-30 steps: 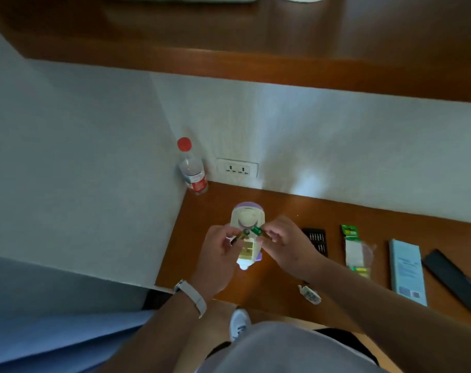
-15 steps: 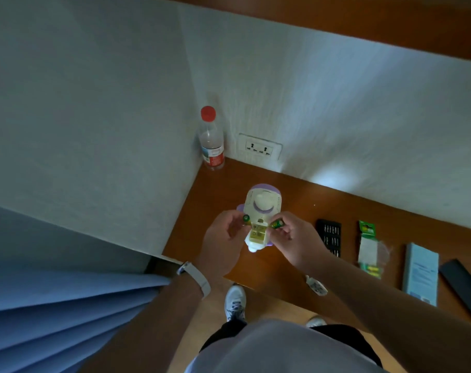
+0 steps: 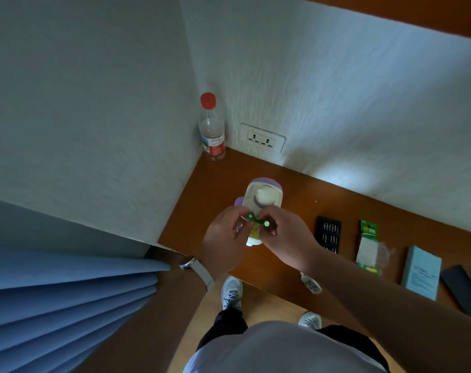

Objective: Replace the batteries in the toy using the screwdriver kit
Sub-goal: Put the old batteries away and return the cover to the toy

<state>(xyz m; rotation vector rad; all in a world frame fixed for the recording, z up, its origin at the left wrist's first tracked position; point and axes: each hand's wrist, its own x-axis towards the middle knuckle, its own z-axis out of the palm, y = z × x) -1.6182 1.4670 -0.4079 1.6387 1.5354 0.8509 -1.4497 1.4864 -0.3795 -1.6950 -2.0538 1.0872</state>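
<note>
A white wall (image 3: 336, 103) meets a blue curtain (image 3: 67, 297) on the left, and a wooden desk (image 3: 220, 181) fills the corner. The person stands at its near edge, both arms reaching in. The left hand (image 3: 223, 243), with a pale watch (image 3: 202, 273) on its wrist, pinches a green battery (image 3: 250, 216) between thumb and curled fingers. The right hand (image 3: 288, 238) pinches a second battery (image 3: 266, 223) the same way. The two cells sit just beside each other, ends up, over the near part of the toy (image 3: 264, 196). The white and purple toy lies on the desk between the hands, its near half hidden by them. A bottle (image 3: 212, 130) stands in the far corner beside a socket (image 3: 262, 137). To the right lie a blue box (image 3: 421, 271), a black lid (image 3: 463, 289), a battery pack (image 3: 367, 246) and a bit case (image 3: 328, 234). A small white part (image 3: 311, 283) lies at the near edge.
</note>
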